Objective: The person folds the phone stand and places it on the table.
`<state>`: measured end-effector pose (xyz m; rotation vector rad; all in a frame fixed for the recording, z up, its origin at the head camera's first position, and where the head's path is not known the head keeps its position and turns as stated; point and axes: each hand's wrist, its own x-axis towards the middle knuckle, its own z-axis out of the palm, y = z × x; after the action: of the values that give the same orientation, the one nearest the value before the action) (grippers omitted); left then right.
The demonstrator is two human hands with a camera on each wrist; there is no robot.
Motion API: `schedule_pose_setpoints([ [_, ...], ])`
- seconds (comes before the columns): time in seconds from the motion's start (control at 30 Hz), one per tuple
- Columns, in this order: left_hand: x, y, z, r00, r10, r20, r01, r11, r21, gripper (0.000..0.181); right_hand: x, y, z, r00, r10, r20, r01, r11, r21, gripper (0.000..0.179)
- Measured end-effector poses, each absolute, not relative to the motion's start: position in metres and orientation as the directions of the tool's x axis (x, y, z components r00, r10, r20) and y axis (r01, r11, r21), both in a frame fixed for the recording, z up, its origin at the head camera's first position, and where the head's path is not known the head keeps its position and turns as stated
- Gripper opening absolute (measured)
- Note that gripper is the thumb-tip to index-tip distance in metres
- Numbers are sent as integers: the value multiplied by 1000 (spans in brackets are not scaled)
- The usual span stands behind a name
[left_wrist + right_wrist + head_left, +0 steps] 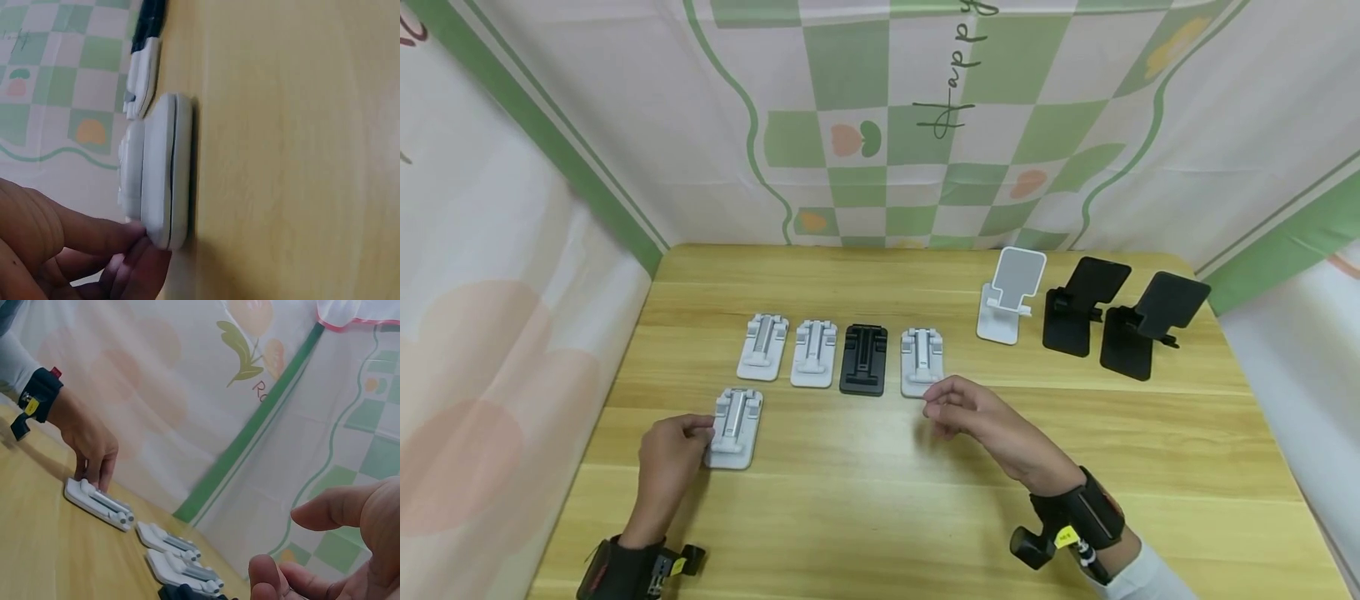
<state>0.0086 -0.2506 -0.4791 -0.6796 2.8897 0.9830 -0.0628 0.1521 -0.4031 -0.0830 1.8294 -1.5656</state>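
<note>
My left hand (668, 458) pinches the left edge of a white folded phone stand (735, 429) at the front left of the table. In the left wrist view, thumb and fingertips meet at the corner of this white stand (164, 169). My right hand (981, 412) hovers with loosely bent fingers by the near edge of another white folded stand (922, 360); in the right wrist view a gap shows between its thumb and fingers (331, 506). To the left of that stand, in a row, lie a black folded stand (863, 360) and two white ones (813, 354).
Three unfolded stands stand at the back right: a white one (1019, 279) and two black ones, the nearer to the middle (1093, 287) and the outer (1172, 304). The wooden table (880, 517) meets a patterned curtain (917, 192) at its far edge.
</note>
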Motion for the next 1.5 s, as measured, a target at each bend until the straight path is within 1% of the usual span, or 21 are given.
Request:
schedule_pose_setpoints([
  [0.17,8,-251,-478,-903,-401,-155,-410,693,593,16,-67,158,-401,-766,-455,-454,373,262,-890,50],
  [0.27,8,-252,-476,-903,-399,-156,-408,688,601,16,-78,165,-398,-808,-416,-418,330,268,-905,50],
  [0.33,9,-252,-475,-908,-395,-140,-394,691,605,16,-89,173,-393,-853,-365,-374,273,300,-914,49],
  [0.37,9,-252,-474,-911,-396,-117,-382,700,604,16,-97,177,-391,-880,-330,-343,229,337,-913,49],
  [0.43,10,-251,-471,-913,-404,-58,-352,707,613,16,-115,185,-386,-938,-260,-230,95,445,-891,45],
  [0.5,9,-245,-466,-908,-419,3,-319,695,645,16,-136,195,-382,-976,-204,-79,-55,577,-815,41],
  [0.53,8,-241,-462,-904,-428,27,-301,678,671,16,-148,199,-380,-982,-191,9,-133,646,-752,39],
  [0.6,6,-228,-453,-903,-430,19,-268,596,757,17,-171,207,-377,-967,-189,172,-255,767,-589,34],
  [0.67,2,-210,-444,-915,-403,-27,-239,488,840,17,-191,214,-375,-939,-213,268,-319,831,-456,31],
  [0.7,0,-200,-441,-924,-378,-56,-228,425,876,17,-200,218,-374,-929,-228,291,-336,851,-404,31],
  [0.77,-3,-179,-436,-944,-309,-114,-217,322,922,17,-214,223,-372,-920,-264,289,-356,872,-336,31],
  [0.83,-4,-159,-434,-962,-233,-141,-199,245,949,16,-226,226,-370,-921,-300,250,-371,872,-320,32],
  [0.97,-3,-125,-434,-983,-81,-165,-174,124,977,16,-243,228,-368,-930,-342,133,-367,866,-339,28],
  [1.1,-2,-103,-430,-982,33,-184,-182,56,982,18,-252,230,-371,-934,-349,72,-351,866,-357,23],
  [1.3,-3,-96,-430,-983,45,-179,-178,18,984,19,-260,235,-373,-926,-375,50,-370,869,-329,17],
  [1.5,-4,-96,-428,-977,65,-202,-202,-1,979,22,-266,235,-370,-925,-380,-8,-356,873,-332,14],
])
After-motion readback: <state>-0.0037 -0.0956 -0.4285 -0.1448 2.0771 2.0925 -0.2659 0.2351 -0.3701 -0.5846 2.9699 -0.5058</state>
